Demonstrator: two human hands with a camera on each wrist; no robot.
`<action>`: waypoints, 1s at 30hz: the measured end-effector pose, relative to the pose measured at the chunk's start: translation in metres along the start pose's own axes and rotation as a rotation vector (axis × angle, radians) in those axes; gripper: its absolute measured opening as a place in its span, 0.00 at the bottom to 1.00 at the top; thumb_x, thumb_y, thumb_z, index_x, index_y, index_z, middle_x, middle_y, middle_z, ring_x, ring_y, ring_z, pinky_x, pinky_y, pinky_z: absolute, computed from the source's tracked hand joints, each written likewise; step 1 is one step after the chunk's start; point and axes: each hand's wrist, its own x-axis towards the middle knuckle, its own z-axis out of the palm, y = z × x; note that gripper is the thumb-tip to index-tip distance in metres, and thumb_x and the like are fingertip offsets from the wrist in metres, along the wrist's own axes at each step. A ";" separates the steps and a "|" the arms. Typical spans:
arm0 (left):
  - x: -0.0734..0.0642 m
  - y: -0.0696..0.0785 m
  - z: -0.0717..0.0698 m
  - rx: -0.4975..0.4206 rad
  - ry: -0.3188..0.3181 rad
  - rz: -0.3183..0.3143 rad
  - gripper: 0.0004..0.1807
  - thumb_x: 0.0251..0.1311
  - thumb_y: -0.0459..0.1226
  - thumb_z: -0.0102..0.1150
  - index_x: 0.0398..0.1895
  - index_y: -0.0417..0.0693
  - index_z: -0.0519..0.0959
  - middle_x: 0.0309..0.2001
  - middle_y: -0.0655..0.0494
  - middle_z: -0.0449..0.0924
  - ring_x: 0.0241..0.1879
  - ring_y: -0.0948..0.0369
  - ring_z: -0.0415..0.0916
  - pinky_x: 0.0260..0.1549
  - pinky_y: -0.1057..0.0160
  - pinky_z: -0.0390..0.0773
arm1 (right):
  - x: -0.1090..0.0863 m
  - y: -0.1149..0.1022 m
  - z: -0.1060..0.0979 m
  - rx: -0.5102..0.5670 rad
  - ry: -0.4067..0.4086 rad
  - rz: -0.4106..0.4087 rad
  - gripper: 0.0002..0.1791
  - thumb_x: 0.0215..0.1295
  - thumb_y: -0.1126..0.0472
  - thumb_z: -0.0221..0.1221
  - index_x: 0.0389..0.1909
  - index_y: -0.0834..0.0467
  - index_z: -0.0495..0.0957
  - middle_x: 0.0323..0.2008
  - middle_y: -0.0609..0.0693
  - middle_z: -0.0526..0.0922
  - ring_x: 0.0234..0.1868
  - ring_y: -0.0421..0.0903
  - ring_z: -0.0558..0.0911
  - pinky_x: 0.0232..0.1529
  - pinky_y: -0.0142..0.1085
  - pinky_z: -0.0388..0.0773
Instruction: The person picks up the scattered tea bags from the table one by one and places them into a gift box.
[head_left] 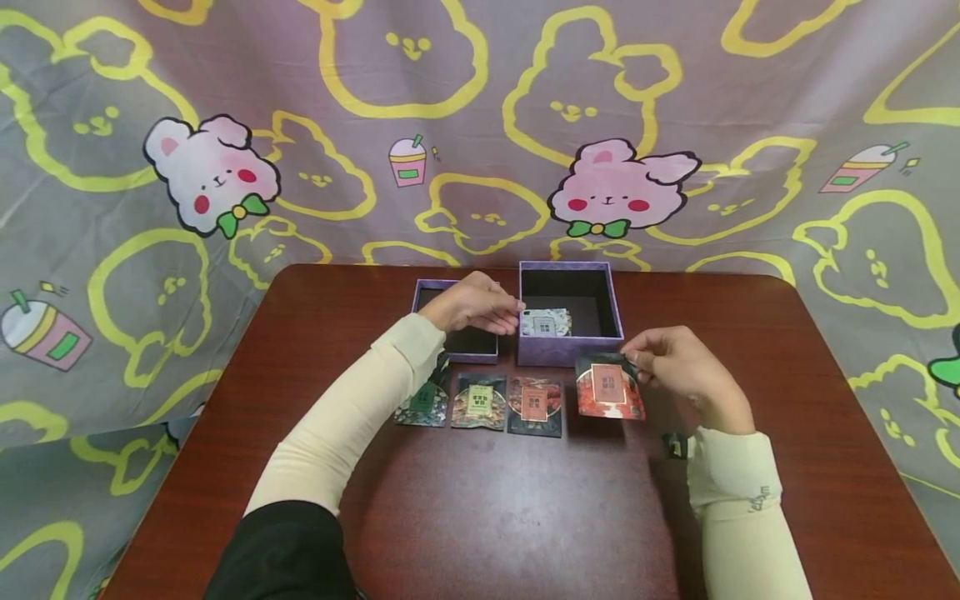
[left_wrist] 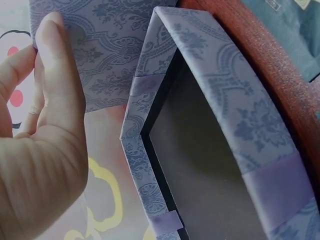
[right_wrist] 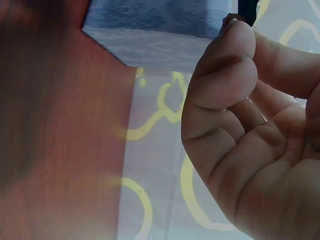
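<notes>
One grip (head_left: 684, 367), the right, pinches a red packet (head_left: 609, 388).

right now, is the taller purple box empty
Not empty: the head view shows a pale packet inside the purple box.

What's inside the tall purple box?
Inside the box, a pale packet shows near the front left corner, perhaps with others, and dark lining. The front wall hides the packet's lower part and anything low beside it.
</notes>
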 end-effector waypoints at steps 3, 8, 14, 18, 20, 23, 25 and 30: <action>-0.001 0.000 -0.001 0.001 -0.001 0.002 0.22 0.66 0.34 0.65 0.56 0.23 0.77 0.31 0.41 0.86 0.26 0.57 0.85 0.36 0.57 0.89 | 0.000 -0.005 -0.001 0.001 0.005 -0.007 0.08 0.73 0.72 0.56 0.44 0.72 0.81 0.25 0.53 0.79 0.27 0.46 0.78 0.24 0.36 0.81; -0.002 -0.001 -0.002 0.014 0.006 0.007 0.22 0.66 0.35 0.65 0.55 0.24 0.77 0.32 0.41 0.86 0.26 0.57 0.85 0.45 0.50 0.85 | 0.003 -0.010 -0.003 0.003 0.015 -0.014 0.08 0.73 0.72 0.56 0.44 0.72 0.81 0.25 0.53 0.79 0.27 0.46 0.79 0.24 0.35 0.81; -0.002 -0.001 -0.002 0.000 0.012 0.000 0.21 0.66 0.34 0.65 0.54 0.24 0.78 0.32 0.41 0.86 0.26 0.56 0.85 0.37 0.55 0.88 | 0.006 -0.017 -0.006 -0.007 0.010 0.019 0.08 0.73 0.69 0.58 0.44 0.70 0.81 0.27 0.55 0.80 0.29 0.49 0.79 0.25 0.34 0.81; -0.002 -0.001 -0.001 0.004 0.012 0.004 0.21 0.66 0.34 0.65 0.55 0.24 0.77 0.32 0.41 0.86 0.26 0.56 0.85 0.39 0.54 0.88 | 0.011 -0.022 -0.009 -0.017 0.010 0.016 0.08 0.73 0.69 0.57 0.45 0.70 0.81 0.29 0.57 0.80 0.29 0.49 0.79 0.26 0.34 0.81; -0.001 -0.001 -0.001 0.009 0.008 0.004 0.21 0.67 0.34 0.65 0.55 0.24 0.77 0.32 0.41 0.86 0.26 0.56 0.86 0.43 0.51 0.86 | 0.014 -0.024 -0.010 -0.014 0.009 -0.002 0.08 0.73 0.70 0.57 0.45 0.71 0.81 0.30 0.56 0.80 0.29 0.48 0.79 0.27 0.33 0.81; 0.000 -0.001 0.000 0.004 -0.001 0.000 0.21 0.67 0.34 0.65 0.55 0.24 0.77 0.32 0.41 0.86 0.26 0.57 0.86 0.48 0.48 0.83 | 0.017 -0.027 -0.011 -0.001 0.000 -0.014 0.09 0.73 0.70 0.57 0.46 0.72 0.81 0.30 0.55 0.80 0.29 0.47 0.79 0.28 0.33 0.82; 0.000 -0.001 0.000 0.005 -0.003 -0.001 0.21 0.67 0.34 0.65 0.55 0.24 0.77 0.33 0.41 0.86 0.27 0.57 0.86 0.50 0.46 0.81 | 0.021 -0.029 -0.011 -0.007 -0.002 -0.010 0.09 0.72 0.70 0.57 0.46 0.72 0.81 0.30 0.55 0.80 0.29 0.48 0.79 0.28 0.33 0.82; 0.000 0.000 0.000 0.008 0.004 0.003 0.21 0.66 0.34 0.65 0.55 0.24 0.78 0.33 0.40 0.86 0.26 0.57 0.86 0.52 0.44 0.79 | 0.033 -0.036 -0.013 -0.056 -0.003 0.021 0.09 0.73 0.69 0.57 0.46 0.69 0.82 0.32 0.57 0.81 0.31 0.51 0.79 0.28 0.35 0.82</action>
